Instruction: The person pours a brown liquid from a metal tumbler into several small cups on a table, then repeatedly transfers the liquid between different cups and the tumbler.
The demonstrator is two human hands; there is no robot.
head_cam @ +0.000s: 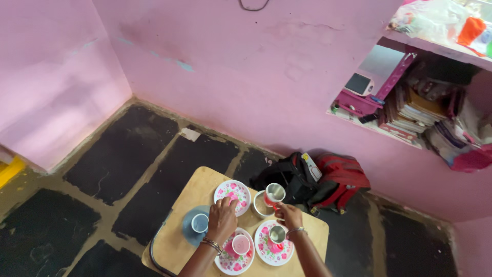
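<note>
On a small wooden table (192,192) lie three floral pink-and-white plates. My left hand (222,219) rests palm down between the far plate (231,191) and the near-left plate (233,260), which carries a pink cup (241,244). My right hand (289,215) holds a steel cup (275,194) with a red handle, tilted above a white bowl (260,205). Another steel cup (277,234) stands on the near-right plate (274,251). A small white cup (200,223) sits on a blue saucer (188,228) left of my left hand.
A black and red backpack (312,179) lies on the dark tiled floor behind the table, against the pink wall. A wall niche (410,107) at the upper right holds stacked books and a pink box. The table's far-left corner is bare wood.
</note>
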